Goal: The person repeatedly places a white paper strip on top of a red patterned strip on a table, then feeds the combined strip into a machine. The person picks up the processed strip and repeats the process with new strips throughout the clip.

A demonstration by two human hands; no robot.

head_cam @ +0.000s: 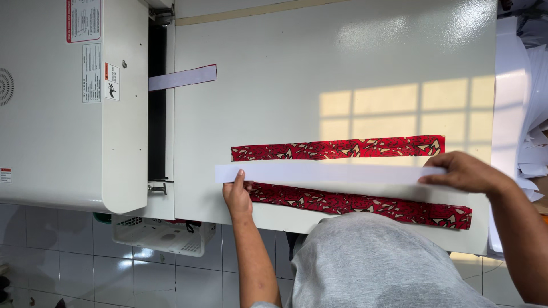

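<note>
A long white strip (325,173) lies across the pale machine table (319,74), stretched between my two hands. My left hand (237,193) pins its left end with the fingertips. My right hand (465,172) grips its right end. Two red patterned fabric strips lie under and beside it: the upper red strip (342,149) is fully in sight, the lower red strip (365,204) is partly covered by the white strip.
A white machine housing (68,114) with a dark slot (157,102) stands at the left; a short white strip (182,77) sticks out of the slot. Stacked white sheets (522,102) lie at the right. A white plastic basket (165,235) hangs below, above a tiled floor.
</note>
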